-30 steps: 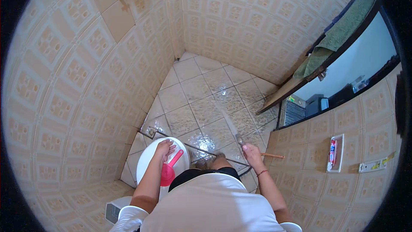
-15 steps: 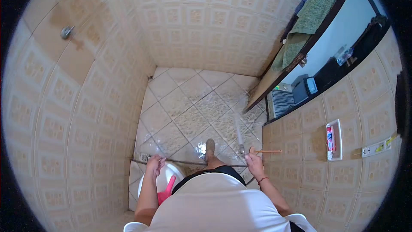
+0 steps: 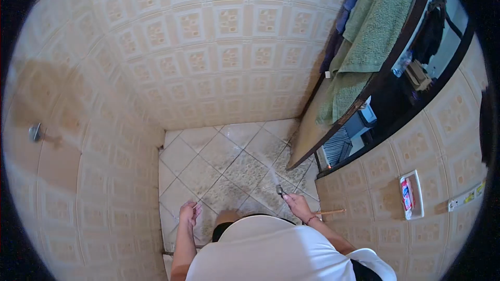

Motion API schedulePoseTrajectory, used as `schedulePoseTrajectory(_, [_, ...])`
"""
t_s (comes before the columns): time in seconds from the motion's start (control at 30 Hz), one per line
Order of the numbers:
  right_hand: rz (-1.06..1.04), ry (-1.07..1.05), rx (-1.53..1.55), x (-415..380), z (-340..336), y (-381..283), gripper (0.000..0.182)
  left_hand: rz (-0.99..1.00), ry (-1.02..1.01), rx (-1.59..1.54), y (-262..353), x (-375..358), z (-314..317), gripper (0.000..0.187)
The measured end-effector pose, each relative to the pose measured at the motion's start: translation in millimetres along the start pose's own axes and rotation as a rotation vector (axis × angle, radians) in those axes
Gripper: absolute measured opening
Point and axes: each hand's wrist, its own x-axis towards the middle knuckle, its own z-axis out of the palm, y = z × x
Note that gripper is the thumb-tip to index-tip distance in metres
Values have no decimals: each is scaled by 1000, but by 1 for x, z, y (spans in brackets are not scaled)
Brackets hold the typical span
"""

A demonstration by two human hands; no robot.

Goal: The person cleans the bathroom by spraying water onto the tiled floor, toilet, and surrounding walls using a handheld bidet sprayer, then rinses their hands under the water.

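My right hand (image 3: 298, 207) is closed round the grip of a spray nozzle (image 3: 280, 190), which points away from me. A pale jet of water (image 3: 274, 177) leaves its tip toward the tiled floor (image 3: 224, 151), where the tiles look wet and dirty. Most of the nozzle's grip is covered by my fingers. My left hand (image 3: 189, 212) hangs over the floor on the left, fingers loosely apart and nothing in them.
Green towels (image 3: 377, 26) hang over the open door (image 3: 312, 148) at right. A soap dish (image 3: 412, 195) with a tube and an outlet plate (image 3: 466, 196) are on the right wall. An orange-brown stick (image 3: 332, 212) shows behind my right wrist. A metal fixture (image 3: 35, 132) juts from the left wall.
The view has tilted up and moved forward, so the white toilet and pink object are out of sight. My right hand has swung the nozzle leftward; its jet now looks shorter.
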Motion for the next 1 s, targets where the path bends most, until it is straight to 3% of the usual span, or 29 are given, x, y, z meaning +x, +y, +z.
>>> schedulePoseTrajectory(0.17, [35,131,-51,30,12,3,34,67,-257,94,87,23,102,47])
schedulePoseTrajectory(0.33, [211,174,58,43,40,-8,34,275,-946,542,207,16,273,61])
schedulePoseTrajectory(0.43, [291,280,135,25,75,-16,33,457,-1349,700,245,6,374,64])
schedulePoseTrajectory(0.57, [412,424,217,10,124,-41,33,594,-1603,796,248,-29,487,75])
schedulePoseTrajectory(0.63, [577,381,260,-6,140,-60,32,495,-1668,859,241,-57,520,83])
schedulePoseTrajectory(0.77, [583,504,74,-33,186,-68,31,450,-1830,893,196,-82,565,92])
schedulePoseTrajectory(0.87, [557,539,214,-40,209,-76,34,666,-1500,1097,162,-96,577,97])
schedulePoseTrajectory(0.9, [560,566,210,-39,210,-83,34,675,-1528,1091,156,-99,578,97])
schedulePoseTrajectory(1.0, [659,371,81,-21,198,-127,37,705,-1531,1114,154,-112,576,98])
